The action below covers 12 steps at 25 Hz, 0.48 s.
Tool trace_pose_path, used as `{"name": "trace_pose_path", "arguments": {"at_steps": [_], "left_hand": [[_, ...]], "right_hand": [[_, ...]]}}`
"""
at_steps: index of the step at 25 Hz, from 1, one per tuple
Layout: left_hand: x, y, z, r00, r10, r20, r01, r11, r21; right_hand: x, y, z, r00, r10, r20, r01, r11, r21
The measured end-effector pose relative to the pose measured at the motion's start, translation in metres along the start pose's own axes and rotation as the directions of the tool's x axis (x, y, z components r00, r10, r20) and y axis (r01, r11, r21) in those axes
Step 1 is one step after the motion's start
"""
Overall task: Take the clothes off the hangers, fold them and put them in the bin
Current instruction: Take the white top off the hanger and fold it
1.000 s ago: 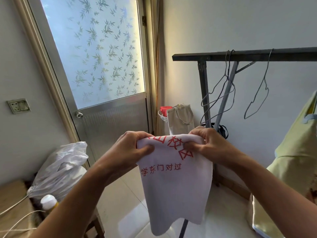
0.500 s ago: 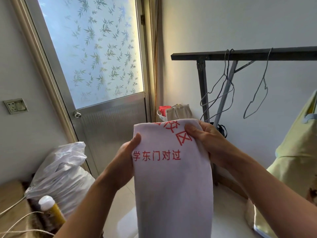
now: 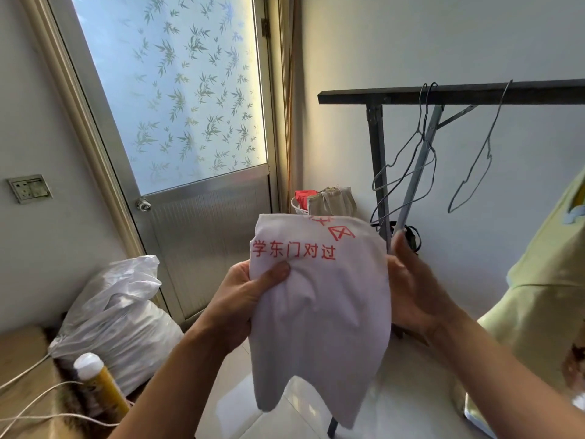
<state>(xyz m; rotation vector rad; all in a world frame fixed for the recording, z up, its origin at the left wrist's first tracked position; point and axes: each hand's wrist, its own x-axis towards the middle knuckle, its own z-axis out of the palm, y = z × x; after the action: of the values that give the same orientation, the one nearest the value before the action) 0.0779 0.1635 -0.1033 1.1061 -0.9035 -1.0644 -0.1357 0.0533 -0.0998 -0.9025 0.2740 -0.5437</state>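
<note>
Right grip point(image 3: 414, 289) slid off the top edge and lay flat, released, against the white garment point(image 3: 323, 327); left grip point(image 3: 247, 299) pinched it. Fold looked half-done.

A home's small laundry corner: a frosted door point(image 3: 177, 99) with leaf print, a dark clothes rack point(image 3: 449, 91) with bare wire hangers point(image 3: 474, 166), a wall socket point(image 3: 30, 188), tiled floor point(image 3: 411, 391) and a stuffed plastic bag point(image 3: 117, 318).

Right hand point(image 3: 414, 296): fingers tucked behind the white shirt point(image 3: 319, 312), so the grip can't be read. The shirt's upper red characters curl over its top fold, illegible. Just above the shirt a basket point(image 3: 297, 208) peeks out, mostly covered. Right of the shirt, the yellow-green garment point(image 3: 538, 296) runs off frame.
</note>
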Motion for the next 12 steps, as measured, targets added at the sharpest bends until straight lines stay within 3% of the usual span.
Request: {"name": "trace_pose_path", "arguments": {"at_steps": [3, 7, 12], "left_hand": [[0.001, 0.004, 0.001, 1.000, -0.011, -0.009, 0.011, 0.999, 0.033], [-0.001, 0.007, -0.007, 0.998, 0.000, 0.055, -0.003, 0.998, 0.055], [-0.001, 0.003, -0.007, 0.971, 0.239, -0.023, -0.226, 0.941, 0.251]], "right_hand": [[0.002, 0.020, -0.005, 0.995, 0.039, -0.090, -0.050, 0.992, -0.115], [0.007, 0.013, -0.001, 0.957, -0.078, -0.280, 0.016, 0.976, -0.219], [0.011, 0.001, 0.011, 0.887, -0.198, -0.418, 0.012, 0.913, -0.408]]}}
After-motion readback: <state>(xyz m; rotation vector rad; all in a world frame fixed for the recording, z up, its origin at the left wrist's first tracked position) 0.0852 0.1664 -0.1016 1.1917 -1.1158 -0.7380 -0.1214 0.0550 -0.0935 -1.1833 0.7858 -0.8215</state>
